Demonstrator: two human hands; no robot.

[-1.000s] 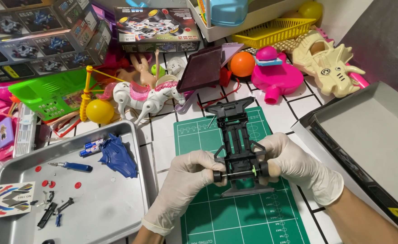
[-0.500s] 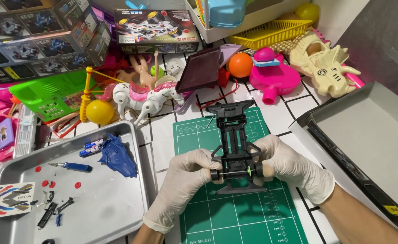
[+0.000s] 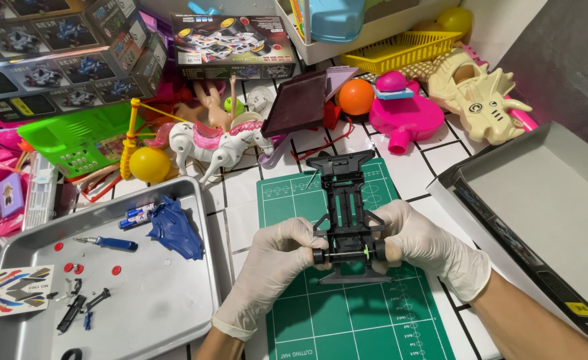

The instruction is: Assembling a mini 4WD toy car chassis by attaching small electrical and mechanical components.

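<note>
Head view: black toy car chassis (image 3: 347, 210), light, rigid plastic, probably fragile at its thin axle. Left hand (image 3: 274, 267) and right hand (image 3: 427, 247) pinch its near axle ends over the green cutting mat (image 3: 354, 320).

toy horse (image 3: 214, 143) ahead, tray (image 3: 194, 320) left, box (image 3: 507, 193) right

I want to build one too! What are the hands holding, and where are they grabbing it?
Both hold a black toy car chassis over the green mat. The left hand and right hand pinch its near end, at either tip of the axle.
</note>
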